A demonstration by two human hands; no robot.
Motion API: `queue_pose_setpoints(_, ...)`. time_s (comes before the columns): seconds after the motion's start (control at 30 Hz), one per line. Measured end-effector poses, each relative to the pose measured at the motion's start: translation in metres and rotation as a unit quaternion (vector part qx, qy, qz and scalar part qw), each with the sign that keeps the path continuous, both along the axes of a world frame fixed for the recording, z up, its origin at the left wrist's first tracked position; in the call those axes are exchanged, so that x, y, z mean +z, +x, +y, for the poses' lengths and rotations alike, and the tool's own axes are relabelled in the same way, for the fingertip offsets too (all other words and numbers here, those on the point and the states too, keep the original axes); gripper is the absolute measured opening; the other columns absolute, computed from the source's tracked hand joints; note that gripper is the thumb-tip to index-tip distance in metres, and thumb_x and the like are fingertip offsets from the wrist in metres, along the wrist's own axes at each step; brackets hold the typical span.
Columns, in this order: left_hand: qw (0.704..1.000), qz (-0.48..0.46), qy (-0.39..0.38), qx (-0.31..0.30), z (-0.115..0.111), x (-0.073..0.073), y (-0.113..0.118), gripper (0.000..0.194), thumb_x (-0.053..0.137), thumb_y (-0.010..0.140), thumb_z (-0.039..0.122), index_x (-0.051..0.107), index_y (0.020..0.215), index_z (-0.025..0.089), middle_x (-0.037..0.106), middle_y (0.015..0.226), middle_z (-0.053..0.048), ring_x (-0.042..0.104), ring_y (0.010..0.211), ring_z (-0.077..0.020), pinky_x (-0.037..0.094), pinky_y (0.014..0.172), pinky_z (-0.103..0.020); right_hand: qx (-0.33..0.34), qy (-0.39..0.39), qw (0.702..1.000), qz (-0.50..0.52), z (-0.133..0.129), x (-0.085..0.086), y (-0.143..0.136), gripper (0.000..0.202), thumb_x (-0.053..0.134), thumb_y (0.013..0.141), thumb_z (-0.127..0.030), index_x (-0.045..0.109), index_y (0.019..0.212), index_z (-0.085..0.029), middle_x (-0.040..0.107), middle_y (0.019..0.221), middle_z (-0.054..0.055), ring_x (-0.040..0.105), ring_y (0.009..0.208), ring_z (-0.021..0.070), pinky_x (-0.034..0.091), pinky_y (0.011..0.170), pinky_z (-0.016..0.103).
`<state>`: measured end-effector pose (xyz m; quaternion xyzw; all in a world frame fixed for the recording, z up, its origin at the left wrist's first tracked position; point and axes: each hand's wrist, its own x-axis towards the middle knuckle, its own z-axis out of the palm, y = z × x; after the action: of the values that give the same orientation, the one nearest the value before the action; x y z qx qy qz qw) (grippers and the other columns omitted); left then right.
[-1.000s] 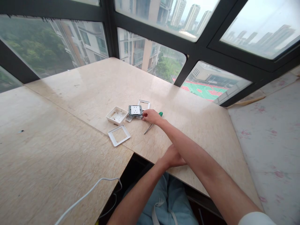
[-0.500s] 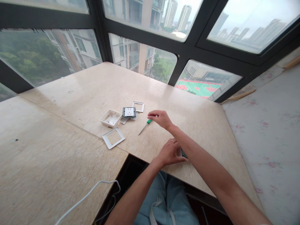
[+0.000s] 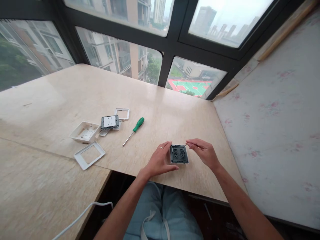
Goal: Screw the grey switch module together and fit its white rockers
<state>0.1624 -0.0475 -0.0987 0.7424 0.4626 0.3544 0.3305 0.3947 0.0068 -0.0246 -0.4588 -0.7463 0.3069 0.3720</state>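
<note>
My left hand [image 3: 160, 159] grips the left side of a wall switch [image 3: 179, 154], fingers at its far corner and thumb along its near edge. The switch has a dark grey, uncovered face and sits in a white box on the table. My right hand [image 3: 202, 150] is closed in a pinch at the far right corner of the switch. A small thin screw [image 3: 186, 144] sticks out from its fingertips. Farther off to the left lies a screwdriver [image 3: 138, 124] with a green handle, its tip pointing toward me.
At the left stand an open white mounting box [image 3: 83, 132] and a grey-edged socket [image 3: 110, 122] resting on other pieces. White frames [image 3: 79, 159] lie around them. A white cable [image 3: 82, 214] crosses the near left edge. Windows border the table [image 3: 160, 103], with a papered wall at right.
My right hand has moved from beside the screwdriver to the switch's far right corner, a small screw in its fingers. My left hand stays at the switch. The view has turned right.
</note>
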Motion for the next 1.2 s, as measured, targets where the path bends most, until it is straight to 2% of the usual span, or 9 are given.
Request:
queue_pose_setpoints(0.13, 0.999, 0.001, -0.036, -0.002, 0.0, 0.003, 0.004, 0.116, 0.081, 0.068, 0.067, 0.027, 0.158, 0.017, 0.035, 0.159, -0.021, 0.034, 0.147, -0.0371, 0.03, 0.12, -0.057, -0.006, 0.039, 0.999, -0.016, -0.017, -0.011, 0.016, 0.013, 0.068, 0.093, -0.029, 0.078, 0.098, -0.022, 0.076, 0.096, 0.005, 0.071, 0.087, 0.0163, 0.056, 0.074, 0.027)
queue_pose_setpoints(0.23, 0.999, -0.009, -0.053, 0.0, 0.005, 0.004, 0.006, 0.118, 0.08, 0.069, 0.068, 0.022, 0.159, 0.019, 0.03, 0.161, -0.021, 0.032, 0.149, -0.0382, 0.028, 0.12, -0.06, -0.008, 0.077, 0.997, -0.014, -0.021, -0.017, 0.017, 0.01, 0.068, 0.093, -0.023, 0.076, 0.098, -0.021, 0.076, 0.095, 0.004, 0.071, 0.085, 0.0151, 0.056, 0.069, 0.025)
queue_pose_setpoints(0.33, 0.999, -0.009, -0.036, -0.021, 0.015, 0.003, 0.008, 0.116, 0.078, 0.071, 0.068, 0.021, 0.16, 0.019, 0.027, 0.163, -0.022, 0.025, 0.152, -0.0363, 0.026, 0.122, -0.059, -0.011, 0.12, 0.993, -0.012, -0.019, -0.022, 0.014, 0.01, 0.068, 0.092, -0.016, 0.075, 0.098, -0.02, 0.075, 0.094, 0.003, 0.069, 0.082, 0.0128, 0.055, 0.067, 0.023)
queue_pose_setpoints(0.43, 0.999, -0.001, -0.005, -0.049, 0.022, 0.004, 0.011, 0.111, 0.076, 0.074, 0.069, 0.025, 0.158, 0.017, 0.03, 0.161, -0.022, 0.024, 0.153, -0.0348, 0.025, 0.122, -0.058, -0.009, 0.149, 0.989, -0.013, -0.017, -0.026, 0.01, 0.012, 0.069, 0.09, -0.011, 0.073, 0.098, -0.02, 0.074, 0.092, 0.003, 0.068, 0.081, 0.0121, 0.055, 0.07, 0.023)
queue_pose_setpoints(0.57, 0.997, 0.031, 0.026, -0.063, 0.023, 0.005, 0.014, 0.1, 0.075, 0.077, 0.065, 0.032, 0.155, 0.017, 0.039, 0.156, -0.021, 0.032, 0.149, -0.0348, 0.032, 0.12, -0.056, 0.013, 0.174, 0.985, -0.009, -0.016, -0.03, 0.008, 0.019, 0.07, 0.086, -0.004, 0.071, 0.099, -0.018, 0.074, 0.09, 0.003, 0.069, 0.084, 0.0134, 0.056, 0.076, 0.027)
queue_pose_setpoints(0.77, 0.997, 0.061, 0.034, -0.045, 0.018, 0.01, 0.017, 0.087, 0.075, 0.08, 0.056, 0.04, 0.15, 0.018, 0.047, 0.148, -0.02, 0.045, 0.139, -0.0335, 0.04, 0.115, -0.052, 0.065, 0.169, 0.983, -0.003, -0.014, -0.037, 0.013, 0.025, 0.069, 0.085, 0.001, 0.069, 0.102, -0.017, 0.072, 0.095, 0.007, 0.067, 0.087, 0.0166, 0.057, 0.077, 0.032)
queue_pose_setpoints(1.03, 0.996, 0.067, 0.042, -0.046, 0.019, 0.01, 0.017, 0.083, 0.076, 0.08, 0.053, 0.04, 0.146, 0.018, 0.049, 0.145, -0.017, 0.047, 0.137, -0.0308, 0.04, 0.115, -0.049, 0.088, 0.163, 0.983, -0.007, -0.013, -0.04, 0.017, 0.026, 0.067, 0.086, 0.002, 0.069, 0.105, -0.016, 0.071, 0.096, 0.009, 0.065, 0.086, 0.0169, 0.056, 0.074, 0.033)
queue_pose_setpoints(1.2, 0.996, 0.064, 0.038, -0.046, 0.019, 0.012, 0.018, 0.082, 0.075, 0.081, 0.053, 0.04, 0.146, 0.019, 0.049, 0.145, -0.017, 0.046, 0.137, -0.0305, 0.039, 0.116, -0.048, 0.104, 0.158, 0.982, -0.014, -0.013, -0.042, 0.019, 0.028, 0.065, 0.088, -0.001, 0.069, 0.109, -0.019, 0.071, 0.095, 0.007, 0.065, 0.085, 0.0175, 0.054, 0.072, 0.034)
